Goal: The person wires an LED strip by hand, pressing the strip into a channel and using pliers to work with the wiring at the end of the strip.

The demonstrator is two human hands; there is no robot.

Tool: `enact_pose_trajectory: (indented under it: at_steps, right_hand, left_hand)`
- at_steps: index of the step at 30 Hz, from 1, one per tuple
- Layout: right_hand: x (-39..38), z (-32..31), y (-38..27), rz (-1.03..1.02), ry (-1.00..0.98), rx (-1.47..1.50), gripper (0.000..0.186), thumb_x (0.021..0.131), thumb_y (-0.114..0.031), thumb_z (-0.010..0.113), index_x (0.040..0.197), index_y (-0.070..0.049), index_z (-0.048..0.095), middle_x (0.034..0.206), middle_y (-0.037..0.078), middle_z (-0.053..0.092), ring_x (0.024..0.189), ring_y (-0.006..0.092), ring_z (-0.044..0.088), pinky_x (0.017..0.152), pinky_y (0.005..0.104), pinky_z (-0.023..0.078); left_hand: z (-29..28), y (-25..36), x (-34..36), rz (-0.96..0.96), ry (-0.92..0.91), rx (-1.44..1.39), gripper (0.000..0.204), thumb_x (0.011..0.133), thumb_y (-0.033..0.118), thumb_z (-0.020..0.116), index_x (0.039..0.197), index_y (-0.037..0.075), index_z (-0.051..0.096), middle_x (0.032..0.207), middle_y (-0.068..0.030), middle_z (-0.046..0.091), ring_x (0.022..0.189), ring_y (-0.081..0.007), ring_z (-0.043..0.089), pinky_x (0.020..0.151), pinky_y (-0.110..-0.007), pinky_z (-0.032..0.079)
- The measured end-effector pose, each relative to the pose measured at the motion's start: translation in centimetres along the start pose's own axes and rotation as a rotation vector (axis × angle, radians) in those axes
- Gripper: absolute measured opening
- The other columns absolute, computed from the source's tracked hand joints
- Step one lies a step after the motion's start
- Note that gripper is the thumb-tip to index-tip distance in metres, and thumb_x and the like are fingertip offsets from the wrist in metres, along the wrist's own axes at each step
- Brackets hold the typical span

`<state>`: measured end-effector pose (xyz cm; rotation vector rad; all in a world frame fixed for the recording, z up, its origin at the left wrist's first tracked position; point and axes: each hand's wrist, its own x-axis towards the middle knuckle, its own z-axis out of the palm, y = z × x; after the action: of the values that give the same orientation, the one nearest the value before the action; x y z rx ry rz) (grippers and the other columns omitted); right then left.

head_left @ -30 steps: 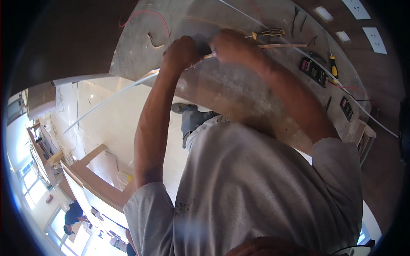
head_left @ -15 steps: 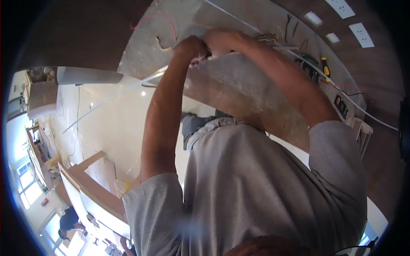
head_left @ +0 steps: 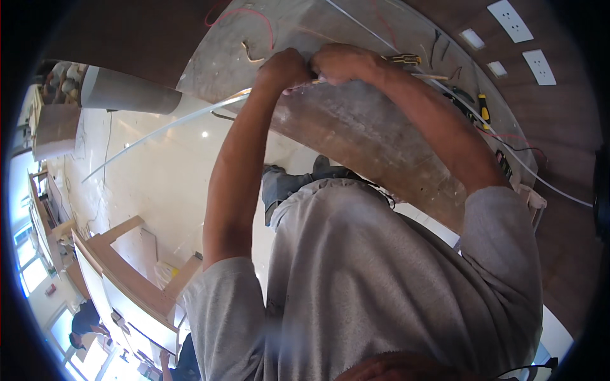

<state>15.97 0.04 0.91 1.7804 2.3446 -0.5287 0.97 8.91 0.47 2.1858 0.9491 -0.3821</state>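
My left hand [head_left: 287,68] and my right hand [head_left: 342,63] are close together over the worktop, fingers closed on a long thin strip [head_left: 159,131]. The strip is whitish where it reaches out over the floor at the left and tan near my hands. Its tan end [head_left: 435,77] shows beyond my right wrist. What my fingertips do between the hands is hidden. Just past my right wrist lie yellow-and-dark pliers [head_left: 405,59]. A short bent tan wire [head_left: 250,52] lies left of my left hand.
On the grey-brown worktop [head_left: 381,143] lie a second white strip [head_left: 362,26], red wire [head_left: 270,28] and a yellow-black screwdriver [head_left: 484,109]. White socket plates [head_left: 539,67] sit on the brown panel at right. A grey roll [head_left: 130,90] is at left; people work at lower left.
The view has shifted slightly. Both hands stay closed on the strip near the same spot, my right hand sitting a little lower along it. The strip's left end has swung slightly.
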Motion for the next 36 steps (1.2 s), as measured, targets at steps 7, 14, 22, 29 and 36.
enact_pose_trajectory:
  at_steps: [7, 14, 22, 29, 36]
  right_hand:
    - [0.0, 0.8, -0.7, 0.092, -0.032, -0.001, 0.012, 0.088, -0.013, 0.071, 0.096, -0.004, 0.071, 0.093, 0.019, 0.075, 0.095, 0.0426, 0.072, 0.082, 0.0546, 0.057]
    - [-2.0, 2.6, -1.1, 0.222, 0.108, 0.049, 0.016, 0.089, -0.013, 0.074, 0.102, -0.005, 0.073, 0.104, 0.021, 0.074, 0.104, 0.0418, 0.071, 0.088, 0.0547, 0.056]
    - [-3.6, 4.7, -2.5, 0.491, 0.296, 0.072, 0.009, 0.091, -0.01, 0.072, 0.099, -0.008, 0.07, 0.105, 0.015, 0.07, 0.109, 0.0381, 0.067, 0.091, 0.0531, 0.052]
    - [-4.3, 6.5, -3.2, 0.468, 0.518, 0.276, 0.006, 0.092, -0.011, 0.072, 0.094, -0.007, 0.069, 0.1, 0.014, 0.067, 0.105, 0.038, 0.064, 0.092, 0.0505, 0.051]
    - [-5.0, 7.2, -3.7, 0.508, 0.587, 0.32, 0.005, 0.09, -0.007, 0.073, 0.094, -0.007, 0.072, 0.102, 0.014, 0.067, 0.106, 0.0356, 0.064, 0.092, 0.0481, 0.052]
  left_hand:
    - [-5.4, -8.3, -5.7, 0.169, 0.112, 0.149, 0.043, 0.081, 0.044, 0.086, 0.097, 0.004, 0.081, 0.086, -0.0177, 0.077, 0.087, -0.0304, 0.074, 0.084, -0.043, 0.058]
    - [-6.3, -16.1, -7.8, 0.259, 0.152, -0.037, 0.028, 0.077, 0.027, 0.089, 0.098, 0.01, 0.081, 0.093, -0.013, 0.079, 0.092, -0.0296, 0.075, 0.086, -0.043, 0.055]
    - [-9.4, -27.6, -10.0, 0.304, 0.671, 0.22, 0.014, 0.082, 0.017, 0.081, 0.089, 0.007, 0.073, 0.086, -0.015, 0.075, 0.087, -0.0382, 0.073, 0.077, -0.049, 0.055]
    - [-18.4, -44.2, -19.3, 0.239, 0.738, 0.184, 0.012, 0.078, -0.003, 0.077, 0.086, -0.001, 0.068, 0.085, -0.0163, 0.071, 0.081, -0.034, 0.069, 0.076, -0.042, 0.054]
    - [-24.3, -58.2, -25.3, -0.296, 0.583, 0.498, 0.07, 0.074, 0.011, 0.09, 0.137, 0.015, 0.06, 0.127, -0.0172, 0.068, 0.123, -0.0347, 0.062, 0.094, -0.053, 0.053]
